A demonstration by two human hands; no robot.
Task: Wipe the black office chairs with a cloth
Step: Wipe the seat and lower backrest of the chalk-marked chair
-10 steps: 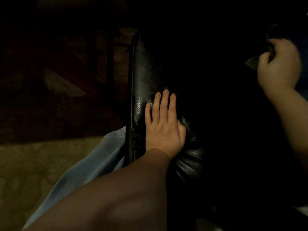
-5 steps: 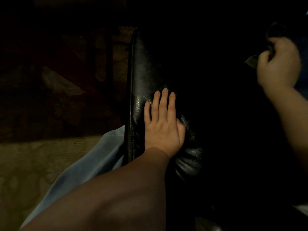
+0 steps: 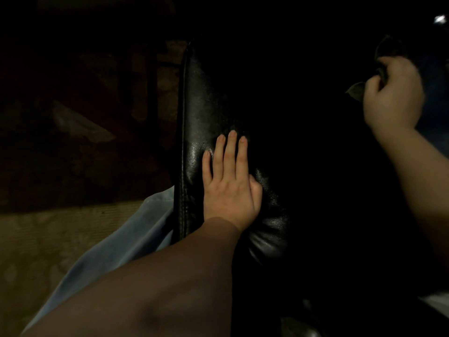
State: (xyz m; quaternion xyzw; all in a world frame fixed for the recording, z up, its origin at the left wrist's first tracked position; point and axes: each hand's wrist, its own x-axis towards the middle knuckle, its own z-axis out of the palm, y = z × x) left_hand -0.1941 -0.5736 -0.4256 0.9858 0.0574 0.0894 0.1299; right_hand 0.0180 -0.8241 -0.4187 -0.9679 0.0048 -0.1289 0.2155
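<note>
Dim office: leather chair (image 3: 206,105), carpet (image 3: 48,239).

Centre of frame, chair (image 3: 206,122): black leather-like upholstery, glossy, fine pebbled grain, patchy sheen where light falls; creased toward lower centre; raised stitched seam down left edge. Upper right, cloth (image 3: 355,90): soft fabric, matt, dull grey-green. Lower left, garment (image 3: 126,239): pale blue fabric, smooth, matt. Lower left, floor covering (image 3: 36,239): pale, matt, finely ribbed weave.

Left hand (image 3: 230,193) flat on chair (image 3: 204,113); right hand (image 3: 393,96) with cloth (image 3: 356,90) far right
</note>
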